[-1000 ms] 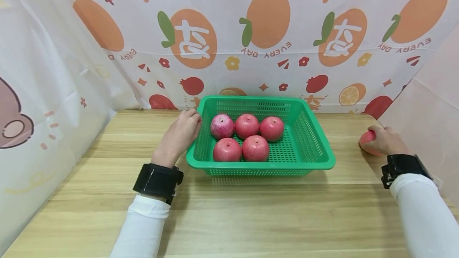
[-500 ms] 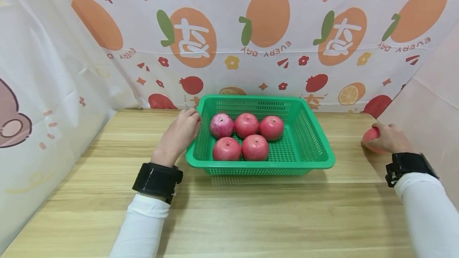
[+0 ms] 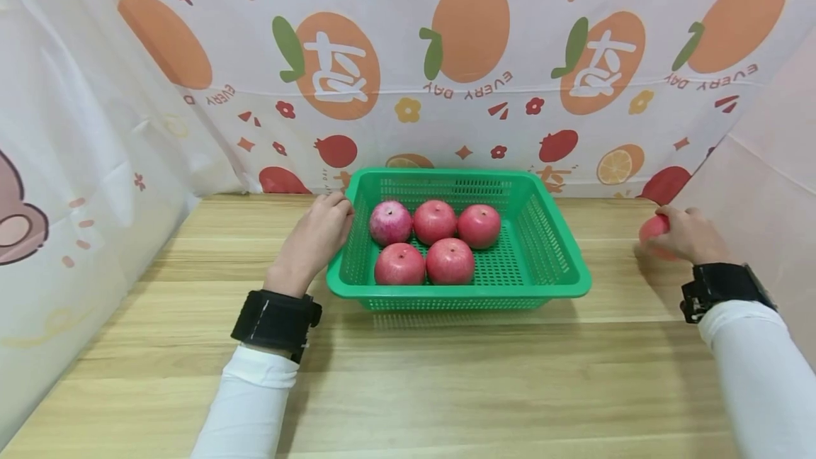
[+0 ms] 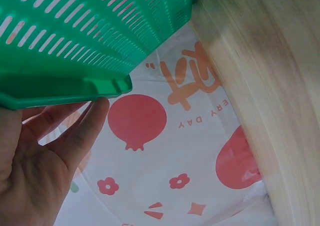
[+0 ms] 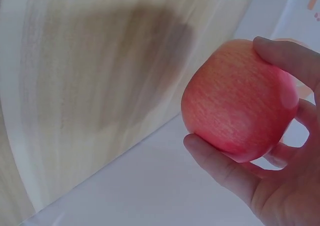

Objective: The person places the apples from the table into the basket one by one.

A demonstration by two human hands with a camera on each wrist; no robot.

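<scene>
A green plastic basket with slotted walls stands mid-table, holding several red apples on its left side; the back-left one is more purplish. My left hand grips its left rim, and in the left wrist view the fingertips meet the rim's underside. Off to the right, my right hand holds another red apple. In the right wrist view, thumb and fingers spread around this apple, with its shadow apart from it on the wood.
The light wooden table ends at the back against a white fruit-print cloth. Pale sheets also hang at the left and right, the right one close beside the right hand.
The right hand has first slid slightly right, then raised the apple a little from the table. Basket and left hand keep their places; the head view has shifted slightly.
</scene>
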